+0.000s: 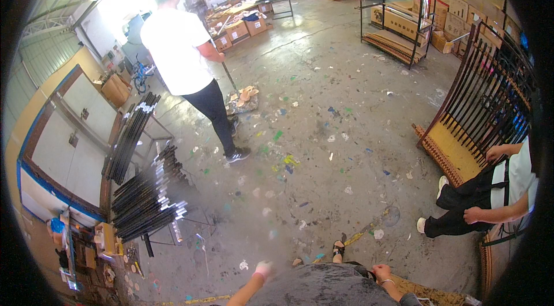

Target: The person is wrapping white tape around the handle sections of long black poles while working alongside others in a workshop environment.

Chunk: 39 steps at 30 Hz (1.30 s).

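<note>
My left hand (264,269) hangs low in front of me at the left of my dark grey shirt (323,286). It is pale and smeared, so its fingers cannot be made out. At the right side of my waist is my right hand (381,273), its fingers curled beside a dark edge; whatever may be in them is hidden. A band circles the right wrist. Below the hands, a sandalled foot (339,248) stands on the grey floor (300,190), which is strewn with paint spots and scraps.
Stacked black bars (144,190) rest on stands at left. Ahead, a person in white (179,52) holds a pole over a scrap pile (247,96). Another person (508,190) stands at right by a rack of dark bars (485,98). A black frame cart (398,23) stands farther back.
</note>
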Each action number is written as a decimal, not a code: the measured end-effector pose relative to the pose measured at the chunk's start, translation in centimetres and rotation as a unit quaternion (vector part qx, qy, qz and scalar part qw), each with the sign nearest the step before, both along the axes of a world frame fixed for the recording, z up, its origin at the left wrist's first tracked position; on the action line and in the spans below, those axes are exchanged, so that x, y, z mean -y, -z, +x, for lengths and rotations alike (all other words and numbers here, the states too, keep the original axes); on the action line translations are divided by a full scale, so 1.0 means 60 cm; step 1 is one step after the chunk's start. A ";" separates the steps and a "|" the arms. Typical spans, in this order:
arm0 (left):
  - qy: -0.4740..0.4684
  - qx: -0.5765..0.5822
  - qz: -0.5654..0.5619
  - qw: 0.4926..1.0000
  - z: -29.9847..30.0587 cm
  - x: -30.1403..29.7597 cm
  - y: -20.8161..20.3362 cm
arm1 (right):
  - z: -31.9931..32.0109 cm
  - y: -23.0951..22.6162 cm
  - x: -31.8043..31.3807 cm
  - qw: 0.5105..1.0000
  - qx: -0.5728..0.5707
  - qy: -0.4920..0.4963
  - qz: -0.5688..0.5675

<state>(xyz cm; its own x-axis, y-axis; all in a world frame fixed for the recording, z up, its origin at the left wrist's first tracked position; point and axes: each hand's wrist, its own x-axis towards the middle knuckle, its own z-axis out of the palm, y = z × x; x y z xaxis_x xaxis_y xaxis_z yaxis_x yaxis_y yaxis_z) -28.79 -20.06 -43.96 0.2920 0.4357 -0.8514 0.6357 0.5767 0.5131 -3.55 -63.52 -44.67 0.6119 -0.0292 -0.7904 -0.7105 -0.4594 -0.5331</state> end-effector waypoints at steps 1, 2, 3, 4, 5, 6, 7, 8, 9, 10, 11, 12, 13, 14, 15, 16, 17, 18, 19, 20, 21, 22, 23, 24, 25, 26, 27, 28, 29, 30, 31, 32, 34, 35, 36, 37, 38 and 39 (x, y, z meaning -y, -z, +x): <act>-0.009 0.002 -0.001 1.000 -0.003 0.000 0.004 | -0.001 -0.002 -0.001 1.000 -0.005 0.011 0.000; -0.019 0.003 -0.002 1.000 -0.006 0.000 0.009 | -0.001 -0.004 -0.003 1.000 -0.010 0.022 0.001; -0.028 0.005 -0.003 1.000 -0.009 0.000 0.013 | -0.001 -0.006 -0.005 1.000 -0.001 0.012 -0.001; -0.025 0.006 0.000 1.000 -0.011 0.000 0.020 | -0.002 -0.007 -0.004 1.000 0.007 0.004 -0.004; -0.021 0.006 0.003 1.000 -0.013 -0.001 0.026 | -0.002 -0.009 -0.004 1.000 0.015 -0.005 -0.008; -0.018 0.007 0.006 1.000 -0.014 -0.002 0.033 | -0.002 -0.007 -0.003 1.000 0.016 -0.008 -0.006; 0.002 0.000 0.008 1.000 -0.019 -0.005 0.041 | -0.001 -0.003 -0.005 1.000 0.017 -0.014 -0.003; 0.023 -0.007 0.010 1.000 -0.025 -0.009 0.049 | 0.000 0.001 -0.005 1.000 0.018 -0.021 -0.001; 0.043 -0.014 0.013 0.999 -0.030 -0.010 0.057 | 0.002 0.004 -0.001 1.000 0.015 -0.022 -0.001; 0.038 -0.010 0.008 0.999 -0.021 -0.008 0.045 | 0.002 -0.007 -0.002 1.000 0.012 -0.017 -0.002; 0.034 -0.006 0.003 0.999 -0.012 -0.005 0.032 | 0.001 -0.016 -0.004 1.000 0.010 -0.013 -0.004; 0.026 -0.002 -0.002 1.000 -0.006 -0.001 0.014 | 0.000 -0.007 0.002 1.000 0.022 -0.013 0.008; 0.017 -0.005 -0.010 1.000 -0.008 0.000 0.017 | -0.003 0.003 0.006 0.999 0.034 -0.013 0.019; 0.007 -0.007 -0.019 1.000 -0.011 0.000 0.022 | -0.004 0.013 0.011 0.998 0.046 -0.013 0.031; -0.005 -0.011 -0.028 1.000 -0.017 0.000 0.031 | -0.003 0.018 0.010 0.998 0.049 -0.017 0.024; 0.006 -0.008 -0.019 1.000 -0.022 0.001 0.045 | -0.001 0.020 0.012 0.998 0.053 -0.021 0.016; 0.017 -0.006 -0.010 1.000 -0.029 0.001 0.062 | 0.000 0.021 0.014 0.998 0.055 -0.025 0.009; 0.028 -0.004 0.000 1.000 -0.037 0.000 0.078 | 0.002 0.021 0.016 0.998 0.045 -0.031 -0.004; 0.056 -0.006 0.021 0.998 -0.049 -0.007 0.107 | 0.005 0.018 0.015 0.999 0.034 -0.038 -0.015; 0.083 -0.012 0.046 0.995 -0.077 -0.020 0.149 | 0.006 0.016 0.010 0.999 0.019 -0.046 -0.021; 0.114 -0.013 0.069 0.991 -0.086 -0.024 0.174 | 0.009 0.007 0.006 0.999 0.011 -0.033 -0.017; 0.090 -0.006 0.052 0.995 -0.074 -0.018 0.170 | 0.014 -0.004 0.005 1.000 0.007 -0.018 -0.018; 0.068 -0.003 0.037 0.997 -0.067 -0.016 0.164 | 0.015 -0.018 0.002 1.000 -0.001 -0.003 -0.017; 0.044 0.002 0.019 0.999 -0.058 -0.010 0.154 | 0.016 -0.019 0.005 1.000 0.001 0.000 -0.016; 0.041 0.004 0.022 0.999 -0.060 -0.005 0.156 | 0.018 -0.015 0.006 1.000 0.000 -0.001 -0.013; 0.039 0.006 0.026 0.999 -0.063 -0.004 0.160 | 0.020 -0.007 0.009 1.000 0.000 -0.002 -0.009; 0.036 0.008 0.030 0.999 -0.064 -0.004 0.164 | 0.023 0.000 0.013 1.000 0.006 -0.010 -0.010; 0.072 0.008 0.048 0.996 -0.065 -0.009 0.170 | 0.025 0.006 0.015 1.000 0.013 -0.017 -0.009; 0.106 0.006 0.068 0.992 -0.074 -0.017 0.186 | 0.027 0.007 0.015 0.999 0.018 -0.026 -0.006; 0.139 0.005 0.088 0.986 -0.083 -0.027 0.202 | 0.030 0.003 0.012 0.999 0.014 -0.039 -0.005; 0.168 0.012 0.110 0.980 -0.089 -0.042 0.217 | 0.034 -0.005 0.007 0.999 0.008 -0.052 -0.002; 0.196 0.022 0.130 0.972 -0.085 -0.053 0.221 | 0.037 -0.007 0.007 0.998 0.005 -0.064 -0.002; 0.206 0.047 0.156 0.965 -0.064 -0.060 0.215 | 0.040 -0.008 0.011 0.999 0.002 -0.051 0.008; 0.209 0.059 0.169 0.961 -0.050 -0.061 0.201 | 0.043 -0.006 0.013 0.999 0.001 -0.047 0.011; 0.171 0.049 0.163 0.970 -0.027 -0.062 0.187 | 0.045 -0.003 0.014 0.999 -0.003 -0.028 0.015; 0.129 0.038 0.158 0.978 -0.006 -0.065 0.174 | 0.048 0.000 0.012 1.000 -0.006 -0.013 0.019; 0.177 0.111 0.226 0.952 0.007 -0.072 0.162 | 0.051 0.005 0.008 1.000 -0.011 0.001 0.025; 0.188 0.135 0.258 0.938 0.026 -0.077 0.149 | 0.056 0.011 0.004 1.000 -0.014 0.008 0.022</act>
